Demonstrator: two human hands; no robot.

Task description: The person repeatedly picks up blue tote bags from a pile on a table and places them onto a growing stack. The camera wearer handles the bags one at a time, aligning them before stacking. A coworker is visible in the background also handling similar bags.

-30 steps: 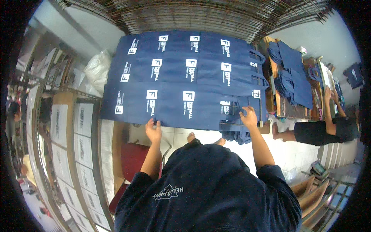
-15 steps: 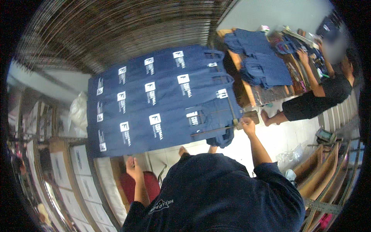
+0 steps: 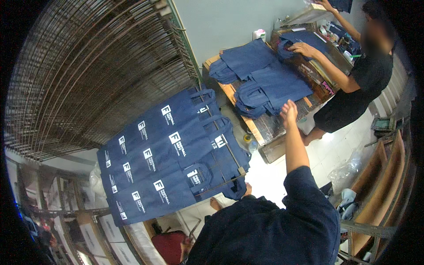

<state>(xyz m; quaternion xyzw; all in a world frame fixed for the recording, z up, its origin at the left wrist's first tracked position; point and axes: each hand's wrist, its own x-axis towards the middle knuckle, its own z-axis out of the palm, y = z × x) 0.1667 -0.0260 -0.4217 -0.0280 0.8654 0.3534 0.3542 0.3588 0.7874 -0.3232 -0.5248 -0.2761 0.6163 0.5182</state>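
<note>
One right hand [image 3: 289, 109], fingers spread and empty, reaches toward navy bags [image 3: 269, 86] stacked lengthwise along the bench [image 3: 258, 128].

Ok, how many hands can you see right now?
3. The right hand is over the blue bags on the table; a co-worker's hand presses a bag further back, and their other hand reaches up high. The left hand is out of view.
</note>
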